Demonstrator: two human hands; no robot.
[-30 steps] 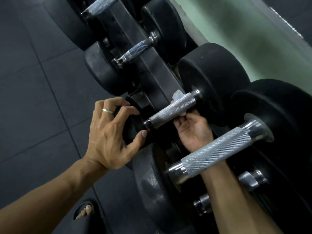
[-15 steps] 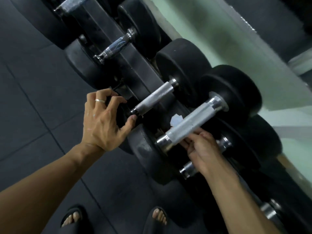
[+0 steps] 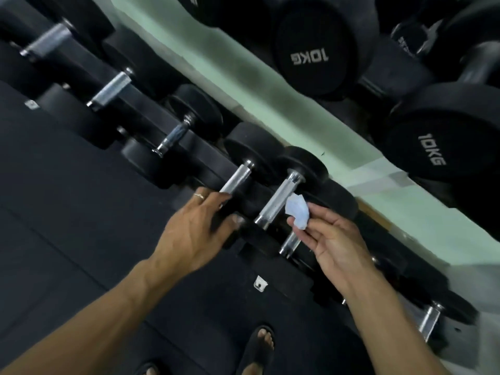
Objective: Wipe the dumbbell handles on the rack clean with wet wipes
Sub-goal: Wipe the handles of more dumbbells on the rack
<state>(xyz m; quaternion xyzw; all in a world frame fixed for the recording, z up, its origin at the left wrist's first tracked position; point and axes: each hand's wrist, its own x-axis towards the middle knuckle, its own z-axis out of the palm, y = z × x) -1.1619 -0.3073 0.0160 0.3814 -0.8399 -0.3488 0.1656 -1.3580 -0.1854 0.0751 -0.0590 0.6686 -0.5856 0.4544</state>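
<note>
Mint-green wall behind black dumbbells [image 3: 313,50] marked "10KG", wet wipe [image 3: 297,213] in right hand [image 3: 330,239]

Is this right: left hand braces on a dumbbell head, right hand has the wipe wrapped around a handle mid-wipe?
Not quite. In the head view the right hand pinches the crumpled wipe beside the dumbbell handle, off the metal, not wrapped around it. The rest stands: the left hand rests on a black dumbbell head.
</note>
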